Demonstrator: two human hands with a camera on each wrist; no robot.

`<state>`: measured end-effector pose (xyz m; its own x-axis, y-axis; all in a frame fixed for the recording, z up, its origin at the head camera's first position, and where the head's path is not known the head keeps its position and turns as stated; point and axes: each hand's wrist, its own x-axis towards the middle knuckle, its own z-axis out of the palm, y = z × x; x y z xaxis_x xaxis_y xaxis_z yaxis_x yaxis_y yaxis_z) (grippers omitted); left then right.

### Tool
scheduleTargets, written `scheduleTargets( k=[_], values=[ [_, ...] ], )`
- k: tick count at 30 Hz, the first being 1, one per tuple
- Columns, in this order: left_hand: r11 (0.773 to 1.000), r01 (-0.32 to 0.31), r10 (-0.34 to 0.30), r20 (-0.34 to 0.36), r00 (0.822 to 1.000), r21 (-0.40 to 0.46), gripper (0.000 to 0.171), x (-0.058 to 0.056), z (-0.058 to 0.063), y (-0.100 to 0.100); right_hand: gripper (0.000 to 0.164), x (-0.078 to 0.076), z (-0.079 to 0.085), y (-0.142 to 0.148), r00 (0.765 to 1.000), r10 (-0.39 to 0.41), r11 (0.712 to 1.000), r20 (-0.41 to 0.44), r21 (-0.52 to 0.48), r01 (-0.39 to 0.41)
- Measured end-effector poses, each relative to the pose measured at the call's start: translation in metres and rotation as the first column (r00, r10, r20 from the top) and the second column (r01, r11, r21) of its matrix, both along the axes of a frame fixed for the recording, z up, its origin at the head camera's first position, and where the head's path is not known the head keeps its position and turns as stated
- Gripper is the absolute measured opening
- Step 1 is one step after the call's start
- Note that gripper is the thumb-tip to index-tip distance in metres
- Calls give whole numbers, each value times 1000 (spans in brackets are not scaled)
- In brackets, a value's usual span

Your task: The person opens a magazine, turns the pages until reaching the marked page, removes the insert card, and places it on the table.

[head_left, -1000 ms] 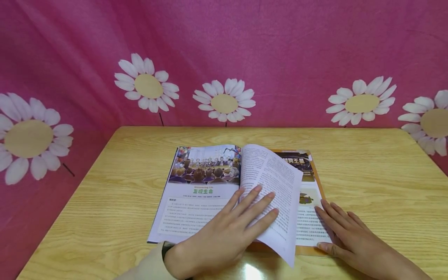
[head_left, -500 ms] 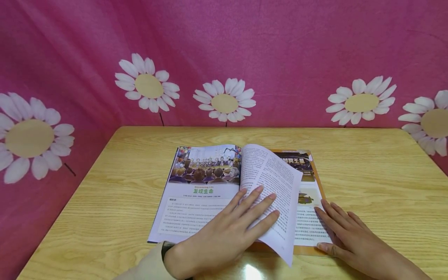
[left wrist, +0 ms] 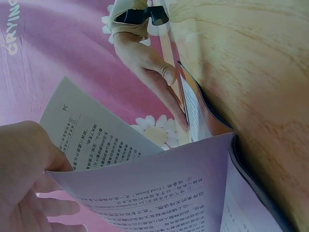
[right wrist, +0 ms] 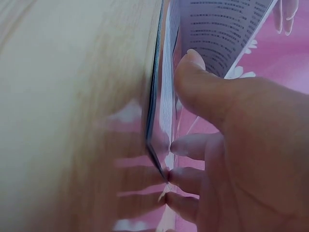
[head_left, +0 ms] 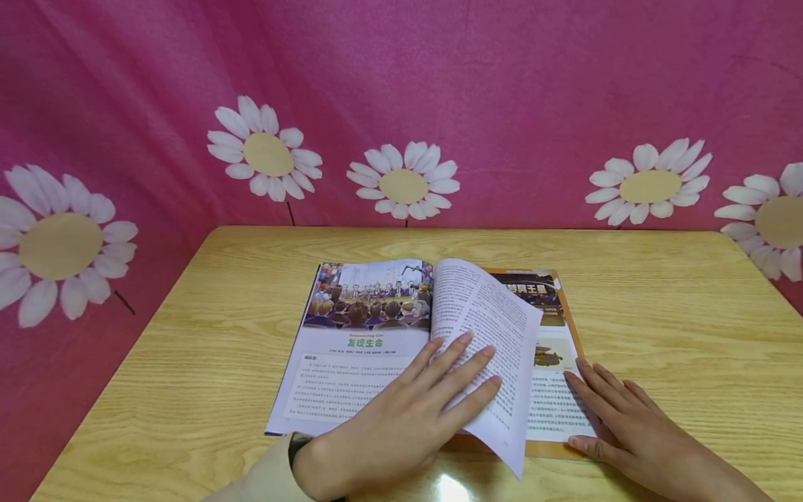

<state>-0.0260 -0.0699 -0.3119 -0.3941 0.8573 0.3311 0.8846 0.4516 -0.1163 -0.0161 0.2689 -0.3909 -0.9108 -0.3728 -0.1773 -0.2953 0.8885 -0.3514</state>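
An open magazine (head_left: 360, 390) lies on the table, its left page showing a crowd picture above printed text. My left hand (head_left: 401, 418) holds a lifted page (head_left: 495, 328) that curls over toward the right. In the left wrist view, that page passes between the thumb and the fingers (left wrist: 58, 207); from the head view the thumb is hidden. At the magazine's right edge lies my right hand (head_left: 633, 432), fingers extended along the border and thumb near the lower corner. The right wrist view has the right thumb (right wrist: 195, 79) above the pages and the fingertips at their edge.
The wooden table (head_left: 188, 335) extends around the magazine on both sides. Behind and left of it hangs a pink cloth (head_left: 502, 84) printed with white daisies. A glare spot shows at the table's front.
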Motion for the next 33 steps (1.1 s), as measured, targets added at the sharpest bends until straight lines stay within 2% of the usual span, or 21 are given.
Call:
scheduleTargets(
  k=[2, 7, 14, 21, 33],
  values=[
    [1000, 1, -1, 0, 1000, 4, 49, 0, 0, 0, 85, 0, 0, 0, 1000, -3, 1000, 4, 0, 3],
    [1000, 5, -5, 6, 1000, 11, 49, 0, 1, 0, 83, 1, -1, 0, 998, 20, 1000, -62, 6, -20],
    [1000, 4, -4, -7, 1000, 19, 49, 0, 2, -1, 85, -1, 0, 0, 1000, 0, 1000, 0, 5, 0],
    [1000, -16, 16, -20, 1000, 27, 49, 1, 6, -5, 83, -1, -3, 1, 999, 17, 1000, -31, 0, -17],
    [992, -29, 35, -50, 998, 121, 60, -2, 18, -11, 85, 0, -2, 0, 1000, 6, 1000, -25, 21, -6]
  ],
)
